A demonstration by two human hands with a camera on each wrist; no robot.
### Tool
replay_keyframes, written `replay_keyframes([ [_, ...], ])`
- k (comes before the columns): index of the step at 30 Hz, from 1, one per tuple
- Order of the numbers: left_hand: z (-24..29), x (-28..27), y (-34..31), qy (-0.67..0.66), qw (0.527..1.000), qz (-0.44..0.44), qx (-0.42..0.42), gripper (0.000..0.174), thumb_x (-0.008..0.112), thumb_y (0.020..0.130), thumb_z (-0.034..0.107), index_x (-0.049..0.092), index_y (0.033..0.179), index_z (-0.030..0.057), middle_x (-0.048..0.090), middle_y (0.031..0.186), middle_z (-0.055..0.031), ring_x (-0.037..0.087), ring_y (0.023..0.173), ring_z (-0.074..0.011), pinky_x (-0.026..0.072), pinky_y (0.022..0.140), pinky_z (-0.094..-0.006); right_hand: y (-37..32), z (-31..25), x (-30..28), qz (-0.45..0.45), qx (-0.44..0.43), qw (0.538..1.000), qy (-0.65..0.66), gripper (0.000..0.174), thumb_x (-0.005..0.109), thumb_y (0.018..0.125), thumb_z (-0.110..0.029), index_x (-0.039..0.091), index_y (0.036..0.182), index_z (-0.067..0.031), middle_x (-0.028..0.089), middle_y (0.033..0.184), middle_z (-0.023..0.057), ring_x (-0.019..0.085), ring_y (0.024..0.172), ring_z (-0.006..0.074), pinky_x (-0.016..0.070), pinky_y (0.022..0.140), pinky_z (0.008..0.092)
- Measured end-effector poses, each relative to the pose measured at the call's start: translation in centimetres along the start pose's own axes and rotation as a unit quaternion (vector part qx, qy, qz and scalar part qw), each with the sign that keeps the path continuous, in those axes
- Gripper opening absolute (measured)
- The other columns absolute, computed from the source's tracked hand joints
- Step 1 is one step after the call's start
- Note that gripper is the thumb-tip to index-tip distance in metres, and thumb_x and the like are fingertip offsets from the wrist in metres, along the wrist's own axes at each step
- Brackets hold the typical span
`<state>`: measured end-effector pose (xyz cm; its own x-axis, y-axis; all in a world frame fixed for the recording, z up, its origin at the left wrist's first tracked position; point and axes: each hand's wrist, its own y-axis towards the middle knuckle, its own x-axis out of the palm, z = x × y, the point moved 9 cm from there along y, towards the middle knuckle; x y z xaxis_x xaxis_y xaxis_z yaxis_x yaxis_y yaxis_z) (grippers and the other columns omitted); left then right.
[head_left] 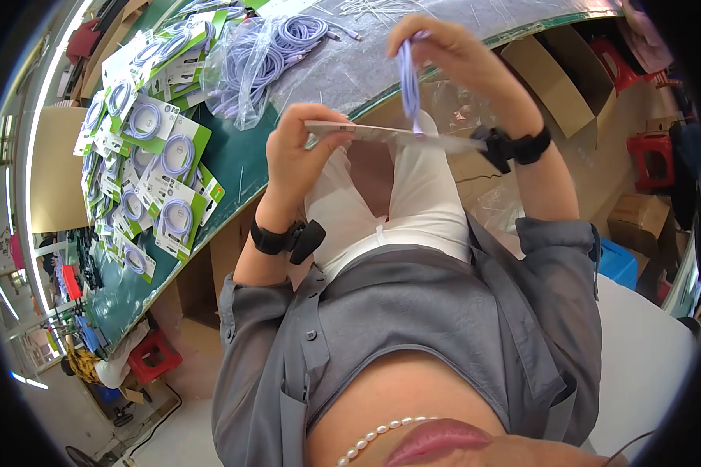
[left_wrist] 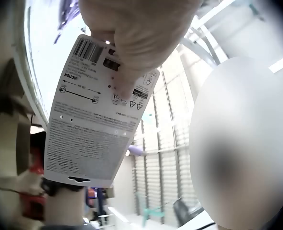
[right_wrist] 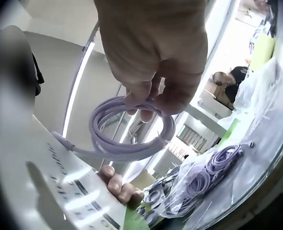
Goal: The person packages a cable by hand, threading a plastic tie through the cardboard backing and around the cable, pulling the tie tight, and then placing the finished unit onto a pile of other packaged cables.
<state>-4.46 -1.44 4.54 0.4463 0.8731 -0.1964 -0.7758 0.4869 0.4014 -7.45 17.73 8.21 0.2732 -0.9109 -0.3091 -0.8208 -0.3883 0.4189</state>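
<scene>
My left hand (head_left: 297, 152) grips one end of a flat printed card (left_wrist: 89, 129), thumb on one face and fingers on the other. The left wrist view shows the card's back, with a barcode, small print and a hanging slot. My right hand (head_left: 448, 50) pinches a coiled lavender cable (right_wrist: 103, 143) at the top of its loops, above and beyond the card. A loose cable end (right_wrist: 62, 140) reaches from the coil to the card's edge. Seen from the head, card and coil are in the air over the person's lap, and the card appears nearly edge-on.
Carded lavender cables (head_left: 177, 154) lie heaped on the green table (head_left: 237, 167) at left. Beside them, a clear plastic bag (head_left: 245, 101) and loose coiled cables (head_left: 300, 35) rest on the table. Thin white strips (head_left: 374, 6) lie farther back. An open cardboard box (head_left: 549, 82) stands right.
</scene>
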Motion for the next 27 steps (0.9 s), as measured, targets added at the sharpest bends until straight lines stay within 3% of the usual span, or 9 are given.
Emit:
replay_keyframes([
  [1, -0.8, -0.2, -0.1, -0.142, 0.989, 0.025, -0.043, 0.026, 0.066, 0.078, -0.002, 0.057, 0.101, 0.0058, 0.065, 0.095, -0.0053, 0.061, 0.087, -0.0142, 0.0481, 0.078, -0.0290, 0.1, 0.4, 2.3, -0.069, -0.014, 0.996, 0.049, 0.014, 0.047, 0.093, -0.004, 0.059, 0.100, -0.0030, 0.058, 0.099, 0.0058, 0.056, 0.087, 0.0126, 0.0467, 0.074, 0.0245],
  [2, -1.3, -0.2, 0.0, -0.142, 0.989, 0.029, -0.043, 0.026, 0.066, 0.078, -0.002, 0.057, 0.101, 0.0058, 0.065, 0.095, -0.0053, 0.061, 0.087, -0.0142, 0.0481, 0.078, -0.0290, 0.0, 1.0, 3.5, -0.072, -0.014, 0.996, 0.049, 0.014, 0.047, 0.093, -0.004, 0.059, 0.100, -0.0030, 0.058, 0.099, 0.0058, 0.056, 0.087, 0.0126, 0.0467, 0.074, 0.0245],
  [5, -4.3, 0.8, 0.4, -0.221, 0.971, -0.022, -0.091, 0.021, 0.065, 0.082, 0.001, 0.055, 0.100, 0.0046, 0.063, 0.092, -0.0022, 0.058, 0.086, -0.0098, 0.0458, 0.076, -0.0248, -0.8, 1.8, 6.4, -0.040, -0.017, 0.957, 0.287, 0.011, 0.051, 0.091, -0.003, 0.059, 0.098, -0.0055, 0.056, 0.104, 0.0066, 0.056, 0.094, 0.0130, 0.0471, 0.081, 0.0243],
  [9, -5.8, 0.8, -0.7, -0.269, 0.940, 0.023, -0.208, 0.021, 0.066, 0.081, 0.001, 0.055, 0.098, 0.0045, 0.061, 0.091, -0.0019, 0.057, 0.084, -0.0092, 0.0439, 0.074, -0.0222, -2.0, 1.1, 7.6, -0.006, -0.012, 0.956, 0.294, 0.010, 0.056, 0.088, -0.002, 0.058, 0.097, -0.0063, 0.054, 0.108, 0.0079, 0.055, 0.097, 0.0132, 0.0470, 0.085, 0.0245],
  [14, -5.8, 0.9, -0.9, -0.262, 0.945, 0.002, -0.198, 0.017, 0.063, 0.084, 0.001, 0.055, 0.098, 0.0047, 0.061, 0.095, -0.0042, 0.059, 0.088, -0.0118, 0.0463, 0.079, -0.0252, -2.1, 1.1, 7.2, 0.002, 0.006, 0.981, 0.193, 0.015, 0.061, 0.085, -0.002, 0.057, 0.099, -0.0066, 0.054, 0.111, 0.0100, 0.056, 0.096, 0.0134, 0.0470, 0.087, 0.0255],
  [17, -2.2, 0.3, -0.2, -0.166, 0.986, 0.022, -0.005, 0.014, 0.060, 0.084, -0.001, 0.055, 0.096, 0.0044, 0.058, 0.108, -0.0106, 0.057, 0.105, -0.0200, 0.0479, 0.087, -0.0330, -2.1, 0.9, 5.9, -0.015, -0.030, 0.972, 0.234, 0.014, 0.061, 0.086, -0.005, 0.057, 0.100, -0.0070, 0.054, 0.114, 0.0122, 0.057, 0.097, 0.0140, 0.0478, 0.088, 0.0261],
  [22, -2.9, 0.7, -1.2, -0.290, 0.954, -0.056, -0.054, 0.013, 0.060, 0.083, -0.004, 0.056, 0.093, 0.0035, 0.050, 0.123, -0.0172, 0.046, 0.122, -0.0289, 0.0458, 0.095, -0.0404, -2.0, 0.5, 1.5, 0.081, 0.009, 0.946, 0.312, 0.012, 0.059, 0.088, -0.007, 0.057, 0.099, -0.0067, 0.053, 0.116, 0.0143, 0.058, 0.097, 0.0155, 0.0488, 0.087, 0.0272],
  [25, 1.4, 0.7, -1.2, -0.090, 0.987, -0.026, 0.131, 0.014, 0.059, 0.083, -0.006, 0.054, 0.092, 0.0040, 0.048, 0.126, -0.0207, 0.044, 0.124, -0.0316, 0.0402, 0.100, -0.0443, -2.8, 3.7, 2.3, 0.143, 0.110, 0.901, 0.394, 0.009, 0.058, 0.090, -0.009, 0.057, 0.098, -0.0061, 0.056, 0.112, 0.0144, 0.060, 0.095, 0.0169, 0.0499, 0.085, 0.0283],
  [27, 1.7, 0.7, -1.0, -0.110, 0.985, -0.017, 0.135, 0.014, 0.059, 0.083, -0.006, 0.054, 0.092, 0.0042, 0.051, 0.123, -0.0203, 0.047, 0.121, -0.0316, 0.0379, 0.102, -0.0452, -3.4, 3.7, 4.6, 0.115, 0.085, 0.897, 0.419, 0.009, 0.058, 0.089, -0.009, 0.057, 0.097, -0.0059, 0.057, 0.110, 0.0135, 0.060, 0.094, 0.0172, 0.0499, 0.085, 0.0286],
])
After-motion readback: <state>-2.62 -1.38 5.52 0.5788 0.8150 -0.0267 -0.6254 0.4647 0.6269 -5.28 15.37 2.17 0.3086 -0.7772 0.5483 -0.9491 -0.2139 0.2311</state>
